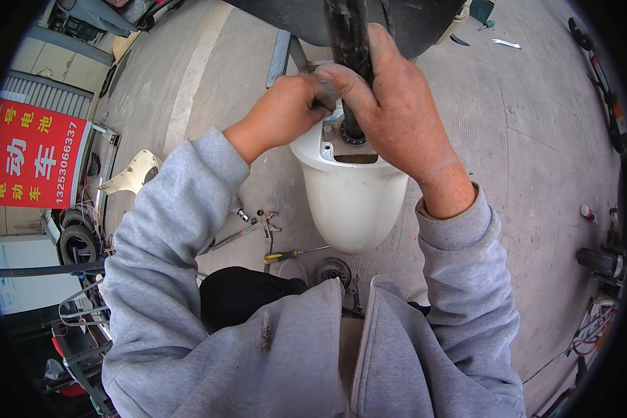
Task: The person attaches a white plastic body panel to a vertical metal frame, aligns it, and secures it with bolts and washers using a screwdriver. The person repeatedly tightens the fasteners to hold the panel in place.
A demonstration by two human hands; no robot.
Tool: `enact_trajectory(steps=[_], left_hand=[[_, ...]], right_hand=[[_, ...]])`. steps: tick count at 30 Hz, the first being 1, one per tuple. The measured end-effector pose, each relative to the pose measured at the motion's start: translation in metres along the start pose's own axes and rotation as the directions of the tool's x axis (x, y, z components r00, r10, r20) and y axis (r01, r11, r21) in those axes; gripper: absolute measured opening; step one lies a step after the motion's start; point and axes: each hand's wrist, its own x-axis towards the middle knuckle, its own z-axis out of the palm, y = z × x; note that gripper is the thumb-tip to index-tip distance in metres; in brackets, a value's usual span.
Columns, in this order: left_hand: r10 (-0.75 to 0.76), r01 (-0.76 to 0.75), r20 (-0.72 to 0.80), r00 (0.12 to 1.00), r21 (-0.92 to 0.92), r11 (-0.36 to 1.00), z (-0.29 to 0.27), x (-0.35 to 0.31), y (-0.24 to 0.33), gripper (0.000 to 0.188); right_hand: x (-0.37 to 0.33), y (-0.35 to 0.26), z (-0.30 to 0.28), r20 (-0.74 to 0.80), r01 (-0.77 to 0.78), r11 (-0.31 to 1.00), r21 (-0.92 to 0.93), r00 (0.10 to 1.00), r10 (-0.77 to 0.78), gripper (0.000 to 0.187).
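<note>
In front of me a black, greasy-looking metal tube point(346, 35) stands up from a white rounded plastic shell point(355, 209). A ring-shaped bearing seat point(353, 137) surrounds the tube's lower end. My right hand point(407, 108) is wrapped round the tube from the right, its thumb crossing the front. On the left, my left hand point(296, 104) is closed beside the tube, above the shell's rim. Its fingertips are partly hidden near my right thumb, and what they pinch is unclear.
Below the shell lie a yellow-handled screwdriver point(289, 255), several metal tools point(238, 235) and a round dark part point(333, 270). To the left are a white plastic piece point(134, 174), a red sign point(38, 153) and a tire point(79, 245). A dark panel point(285, 21) sits beyond the tube.
</note>
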Motion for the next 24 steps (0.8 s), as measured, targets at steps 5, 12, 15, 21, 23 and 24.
enact_trajectory(steps=[5, 12, 15, 21, 23, 24], left_hand=[[-0.067, 0.069, -0.040, 0.997, 0.033, 0.997, 0.001, -0.004, 0.006, 0.018], [-0.064, 0.069, -0.053, 0.997, 0.091, 0.993, 0.002, -0.004, 0.007, 0.015], [-0.027, 0.029, -0.051, 0.998, 0.056, 0.998, 0.002, -0.004, 0.006, 0.014], [-0.008, 0.010, -0.036, 0.999, 0.052, 0.999, 0.000, -0.001, 0.009, 0.013], [-0.018, 0.020, -0.044, 0.999, 0.062, 0.998, -0.001, -0.001, 0.011, 0.014], [-0.036, 0.040, -0.050, 0.998, 0.071, 0.997, -0.001, -0.002, 0.012, 0.015]], right_hand=[[0.001, 0.002, 0.001, -0.023, 0.039, 0.999, 0.003, 0.999, -0.039, 0.033], [0.001, 0.004, 0.001, -0.026, 0.056, 0.998, 0.005, 0.998, -0.056, 0.034], [0.002, 0.003, 0.001, -0.024, 0.050, 0.999, -0.007, 0.998, -0.051, 0.034], [0.001, 0.002, 0.002, -0.011, 0.019, 1.000, -0.004, 1.000, -0.019, 0.034], [0.001, 0.002, 0.002, -0.025, 0.036, 0.999, -0.004, 0.999, -0.036, 0.034], [0.001, 0.002, 0.002, -0.029, 0.037, 0.999, -0.005, 0.999, -0.037, 0.034]])
